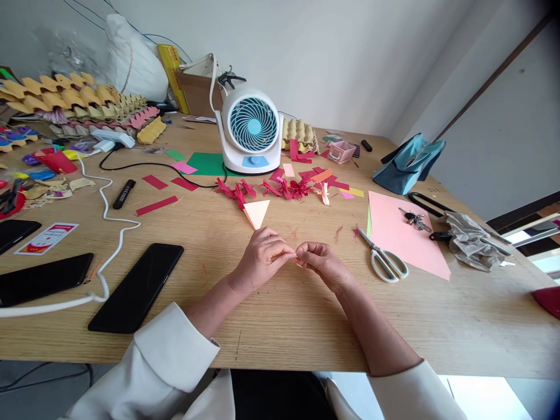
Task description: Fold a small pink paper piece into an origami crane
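Note:
My left hand (265, 255) and my right hand (321, 262) meet above the table, fingertips pinched together. Between them shows a sliver of peach paper; most of it is hidden by the fingers. A folded peach paper (258, 212), wedge-shaped, reaches out beyond the knuckles of my left hand; whether it joins the pinched sliver I cannot tell. Several crumpled red paper pieces (286, 188) lie just past the hands, with a small twisted peach paper piece (324, 193) to their right. Scissors (385, 258) with white handles rest right of my right hand, blades closed.
A white and blue fan (254, 128) stands at the back. Pink paper sheets (402, 233) with keys (416, 219) lie at right, near a teal bag (405, 163). Black phones (137, 286) and a white cable (114, 245) occupy the left. Egg cartons (74, 99) are stacked back left.

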### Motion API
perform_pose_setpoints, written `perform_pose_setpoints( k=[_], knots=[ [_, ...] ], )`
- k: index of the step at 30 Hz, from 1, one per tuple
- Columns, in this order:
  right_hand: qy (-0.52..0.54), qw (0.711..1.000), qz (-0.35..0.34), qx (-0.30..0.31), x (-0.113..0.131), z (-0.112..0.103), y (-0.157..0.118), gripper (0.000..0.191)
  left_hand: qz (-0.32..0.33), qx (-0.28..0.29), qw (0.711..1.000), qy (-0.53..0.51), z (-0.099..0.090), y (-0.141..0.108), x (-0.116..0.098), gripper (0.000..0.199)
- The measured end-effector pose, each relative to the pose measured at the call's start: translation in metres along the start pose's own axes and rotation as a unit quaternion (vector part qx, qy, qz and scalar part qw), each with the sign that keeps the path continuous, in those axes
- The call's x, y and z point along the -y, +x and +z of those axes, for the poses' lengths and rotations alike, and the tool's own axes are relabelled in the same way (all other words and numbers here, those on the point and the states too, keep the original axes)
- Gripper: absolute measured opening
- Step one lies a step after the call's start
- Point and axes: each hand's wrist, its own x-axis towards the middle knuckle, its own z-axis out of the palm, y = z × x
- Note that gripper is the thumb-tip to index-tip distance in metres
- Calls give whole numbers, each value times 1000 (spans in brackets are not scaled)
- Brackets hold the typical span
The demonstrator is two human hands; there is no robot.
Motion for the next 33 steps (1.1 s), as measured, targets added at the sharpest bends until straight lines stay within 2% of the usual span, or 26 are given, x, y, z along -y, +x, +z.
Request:
perform_pose_setpoints(
  k=[12, 19, 27, 33],
  knots=[
    [-108, 993, -42, 4, 7, -4, -1, 39, 0, 17, 1000, -7, 0, 0, 2, 17],
    [-160, 985, -60, 17, 2, -9, 0, 36, -5, 14, 1000, -24, 3, -2, 5, 13],
    [-141, 987, -74, 16, 5, -8, -2, 32, -29, -1, 999, -45, 4, -2, 3, 13],
    [-137, 989, -49, 16, 6, -8, -2, 38, -7, 15, 1000, -24, 1, 0, 3, 15]
  ],
)
